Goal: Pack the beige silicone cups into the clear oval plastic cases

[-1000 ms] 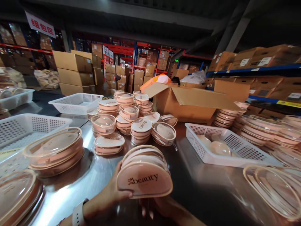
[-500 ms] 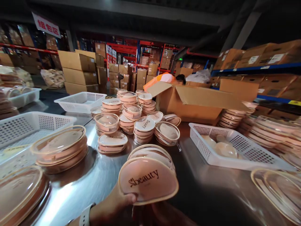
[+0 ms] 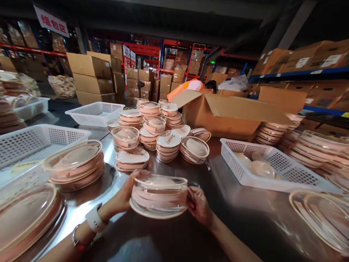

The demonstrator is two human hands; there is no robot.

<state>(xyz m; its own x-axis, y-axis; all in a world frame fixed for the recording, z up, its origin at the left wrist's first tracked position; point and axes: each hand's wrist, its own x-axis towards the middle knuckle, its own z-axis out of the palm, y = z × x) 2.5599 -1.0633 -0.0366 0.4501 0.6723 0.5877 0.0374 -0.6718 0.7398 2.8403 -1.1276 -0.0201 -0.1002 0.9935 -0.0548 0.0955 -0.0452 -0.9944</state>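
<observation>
A pale pink cosmetic pouch (image 3: 159,198) with clear plastic sides and cream piping is held above the metal table, its side facing me. My left hand (image 3: 137,185) is closed around its left end. At the right end, my right hand (image 3: 200,205) pinches the pouch's edge; whether a zip pull is between the fingers cannot be made out. Just beyond stand several stacked pouches (image 3: 167,140), some with "beauty" printed on top. To the left lie larger stacked pouches (image 3: 76,160), and another pouch (image 3: 24,214) is nearer to me.
A white basket (image 3: 231,169) with round pale items stands at right, more pouches (image 3: 319,218) nearby. White baskets (image 3: 68,136) line the left. Behind the stacks is an open carton (image 3: 220,120), with a person in orange (image 3: 185,87) bending beyond it. Boxes fill the shelves.
The pouch has turned from its printed face toward me to its side. My right hand has come up from below to its right end; the left hand has shifted up along the left end.
</observation>
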